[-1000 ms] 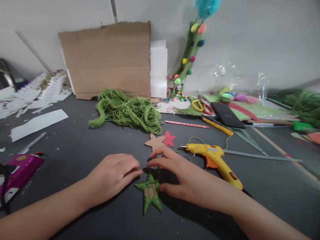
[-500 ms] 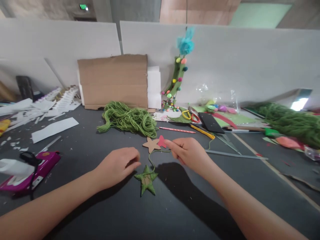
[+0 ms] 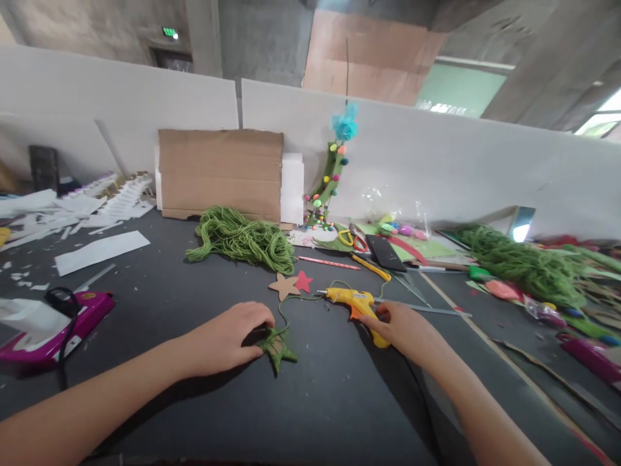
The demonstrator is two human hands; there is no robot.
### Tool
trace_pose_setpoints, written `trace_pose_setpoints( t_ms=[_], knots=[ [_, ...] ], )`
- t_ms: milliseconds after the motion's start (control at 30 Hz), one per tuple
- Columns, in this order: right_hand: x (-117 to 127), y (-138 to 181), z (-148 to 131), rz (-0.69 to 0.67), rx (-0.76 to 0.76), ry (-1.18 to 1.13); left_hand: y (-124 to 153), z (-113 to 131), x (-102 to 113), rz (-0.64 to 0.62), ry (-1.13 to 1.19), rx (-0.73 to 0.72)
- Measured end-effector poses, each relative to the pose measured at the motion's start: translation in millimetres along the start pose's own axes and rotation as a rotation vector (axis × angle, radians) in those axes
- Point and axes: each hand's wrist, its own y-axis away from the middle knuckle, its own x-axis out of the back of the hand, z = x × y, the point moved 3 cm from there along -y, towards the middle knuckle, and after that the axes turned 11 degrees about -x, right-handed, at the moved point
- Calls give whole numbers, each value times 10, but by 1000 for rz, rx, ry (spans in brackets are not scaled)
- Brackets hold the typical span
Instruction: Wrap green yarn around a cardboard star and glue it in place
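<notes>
A cardboard star wrapped in green yarn [image 3: 280,348] lies on the dark table [image 3: 330,401]. My left hand [image 3: 228,336] rests on its left side, fingers curled and pressing it down. A green yarn strand [image 3: 284,309] runs up from the star toward the glue gun. My right hand [image 3: 405,325] is closed round the handle of the yellow glue gun [image 3: 353,301], whose nozzle points left. A bare cardboard star [image 3: 284,285] and a small red star [image 3: 304,281] lie just beyond.
A heap of green yarn [image 3: 242,238] lies in front of a cardboard sheet [image 3: 220,173]. Scissors [image 3: 353,239], a black phone [image 3: 385,252], a pencil [image 3: 328,262] and a pom-pom decoration [image 3: 330,178] sit behind. A magenta device [image 3: 63,323] and paper scraps are at left. More green yarn [image 3: 519,262] is at right.
My right hand let go of the yarn strand near the stars and moved right onto the glue gun's handle. My left hand shifted onto the green star. The camera tilted up.
</notes>
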Motion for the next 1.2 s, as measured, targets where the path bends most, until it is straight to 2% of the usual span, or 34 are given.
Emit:
trace_pose_setpoints(
  t_ms=[100,233,433,567,667,767,833,933,1067,1200],
  knots=[
    [-73,-91,-17,-78,38,-151,53,-15,26,2,-13,25],
    [-81,-26,-69,-180,63,-389,65,-45,109,-32,33,15],
    [7,118,-256,-384,24,-967,-125,-75,197,-124,121,23],
    [53,72,-501,-557,57,-1074,-194,-100,108,-136,212,78],
    [47,-13,-716,-681,129,-1048,-183,-115,54,-123,254,98],
    [-17,-123,-852,-687,220,-976,-175,-99,45,-152,275,33],
    [-84,-183,-864,-688,224,-969,-180,-95,52,-174,279,0],
    [-146,-204,-799,-746,179,-947,-186,-120,57,-187,296,1],
    [-88,-96,-677,-813,123,-853,-170,-192,49,-176,362,91],
    [-70,54,-554,-739,-107,-705,-164,-221,31,-243,354,115]
  ],
)
